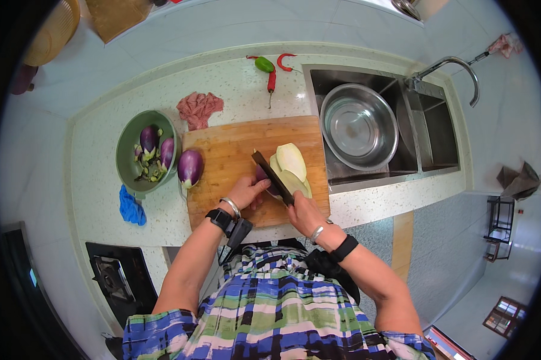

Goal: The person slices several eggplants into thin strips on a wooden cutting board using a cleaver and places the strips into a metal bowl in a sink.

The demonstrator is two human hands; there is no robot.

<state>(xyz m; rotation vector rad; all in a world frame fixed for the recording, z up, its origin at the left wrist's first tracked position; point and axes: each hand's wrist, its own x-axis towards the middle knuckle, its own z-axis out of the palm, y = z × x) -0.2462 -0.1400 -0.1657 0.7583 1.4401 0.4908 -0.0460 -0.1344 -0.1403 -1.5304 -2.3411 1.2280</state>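
Note:
A dark-bladed knife [271, 176] stands on edge over the wooden cutting board [222, 144], with my right hand [306, 214] closed round its handle. Left of the blade, my left hand [246, 192] steadies a purple eggplant [261, 172], its fingers bent against it; the knife and hand hide most of it. Pale eggplant slices [292, 161] lie overlapping just right of the blade. A whole eggplant [190, 168] rests at the board's left edge. Beside it, a green basin [125, 157] holds purple eggplants [149, 139] and cut-off green stem ends [153, 174].
At the right, a metal bowl [342, 157] sits in the sink [408, 171] under a curved faucet [462, 62]. Red and green peppers [264, 65] lie behind the board. A red checked cloth [199, 110], a blue cloth [131, 207] and a black stove [135, 270] are at the left.

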